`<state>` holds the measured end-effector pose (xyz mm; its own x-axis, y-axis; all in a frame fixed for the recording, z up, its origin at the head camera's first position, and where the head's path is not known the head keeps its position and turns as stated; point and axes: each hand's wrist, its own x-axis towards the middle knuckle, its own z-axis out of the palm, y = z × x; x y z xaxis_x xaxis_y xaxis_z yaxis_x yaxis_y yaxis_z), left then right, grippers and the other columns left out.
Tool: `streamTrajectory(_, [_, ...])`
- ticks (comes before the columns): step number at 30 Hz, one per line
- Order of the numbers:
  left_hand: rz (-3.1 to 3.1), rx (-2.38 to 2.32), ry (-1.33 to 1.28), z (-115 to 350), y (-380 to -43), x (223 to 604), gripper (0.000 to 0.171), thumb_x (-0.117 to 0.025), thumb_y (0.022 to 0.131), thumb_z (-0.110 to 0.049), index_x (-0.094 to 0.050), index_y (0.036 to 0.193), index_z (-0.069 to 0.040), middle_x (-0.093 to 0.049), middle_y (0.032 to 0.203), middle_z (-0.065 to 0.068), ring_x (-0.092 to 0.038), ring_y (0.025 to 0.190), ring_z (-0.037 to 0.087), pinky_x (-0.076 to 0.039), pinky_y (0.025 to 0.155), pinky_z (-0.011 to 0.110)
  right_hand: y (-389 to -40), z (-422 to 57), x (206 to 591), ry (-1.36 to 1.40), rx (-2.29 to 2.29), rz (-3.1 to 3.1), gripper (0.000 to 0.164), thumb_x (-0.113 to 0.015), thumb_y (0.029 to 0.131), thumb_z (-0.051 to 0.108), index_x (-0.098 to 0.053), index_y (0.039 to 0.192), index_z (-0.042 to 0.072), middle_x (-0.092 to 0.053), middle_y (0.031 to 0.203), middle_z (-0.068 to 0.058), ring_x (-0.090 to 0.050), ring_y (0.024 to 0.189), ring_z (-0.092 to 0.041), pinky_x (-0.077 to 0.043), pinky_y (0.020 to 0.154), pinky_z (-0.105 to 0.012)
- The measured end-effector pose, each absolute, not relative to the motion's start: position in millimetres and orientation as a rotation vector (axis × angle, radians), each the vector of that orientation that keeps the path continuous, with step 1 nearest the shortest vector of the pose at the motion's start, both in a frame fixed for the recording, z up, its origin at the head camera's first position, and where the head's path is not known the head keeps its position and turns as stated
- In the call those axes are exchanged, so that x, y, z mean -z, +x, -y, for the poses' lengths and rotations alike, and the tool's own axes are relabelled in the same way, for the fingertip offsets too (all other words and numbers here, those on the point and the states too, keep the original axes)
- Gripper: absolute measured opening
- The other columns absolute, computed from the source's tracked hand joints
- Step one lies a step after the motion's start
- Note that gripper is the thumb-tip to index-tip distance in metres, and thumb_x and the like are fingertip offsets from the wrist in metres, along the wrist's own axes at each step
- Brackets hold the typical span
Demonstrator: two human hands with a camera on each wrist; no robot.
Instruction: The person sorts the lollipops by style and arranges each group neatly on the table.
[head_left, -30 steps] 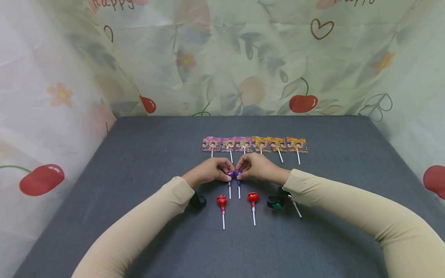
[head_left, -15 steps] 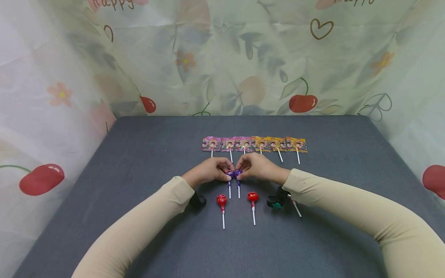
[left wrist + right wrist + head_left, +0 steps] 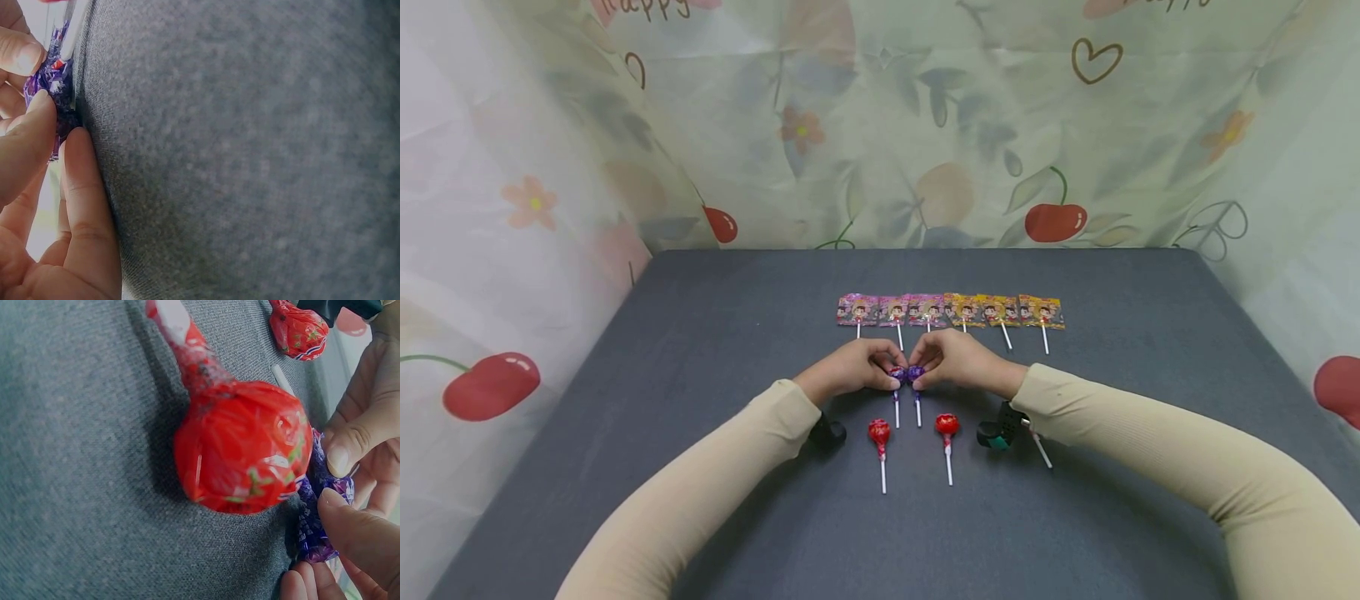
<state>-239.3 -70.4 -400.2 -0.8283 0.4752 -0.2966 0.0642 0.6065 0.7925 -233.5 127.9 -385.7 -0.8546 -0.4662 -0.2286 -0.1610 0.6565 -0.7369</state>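
My left hand (image 3: 853,365) pinches the head of a purple-wrapped lollipop (image 3: 897,374) between thumb and fingers. Right beside it, my right hand (image 3: 962,362) pinches a second purple lollipop (image 3: 916,373) the same way. Both white sticks point toward me, nearly parallel, and the two heads sit side by side at the middle of the table. The right wrist view shows the wrappers close together, thumbs on top and fingertips down at the cloth. Fingers cover part of each head.
Nearer me lie two red lollipops (image 3: 879,432) (image 3: 947,425). A third stick (image 3: 1042,451) pokes out from under my right wrist. Behind my hands runs a row of flat-wrapped lollipops, pink (image 3: 857,309) on the left, yellow (image 3: 1041,312) on the right. A patterned curtain (image 3: 880,125) surrounds the dark table (image 3: 737,317).
The right purple lollipop's stick end has shifted very slightly to the right. Both hands keep their place and their pinch.
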Motion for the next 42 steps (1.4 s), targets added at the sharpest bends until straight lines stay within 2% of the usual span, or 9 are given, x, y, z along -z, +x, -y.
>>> streamTrajectory(29, [-2.35, -1.135, 0.411, 72, -238, 402, 0.024, -0.075, 0.084, -0.009, -0.065, 0.106, -0.01, -0.061, 0.092, 0.004, -0.052, 0.082, 0.014, -0.041, 0.068, 0.023, -234, -129, 387, -0.493, 1.052, -2.46, 0.031, -0.08, 0.079, 0.009, -0.065, 0.105, 0.003, -0.067, 0.11, -0.013, -0.067, 0.097, -0.022, -0.055, 0.084, -0.034])
streamTrajectory(42, [-2.338, -1.161, 0.434, 72, -238, 400, 0.024, -0.074, 0.084, -0.007, -0.065, 0.106, -0.009, -0.06, 0.089, 0.003, -0.052, 0.079, 0.013, -0.042, 0.066, 0.022, -220, -146, 355, -0.576, 1.202, -2.398, 0.041, -0.075, 0.085, 0.014, -0.059, 0.12, -0.001, -0.061, 0.123, -0.022, -0.061, 0.112, -0.036, -0.051, 0.093, -0.041])
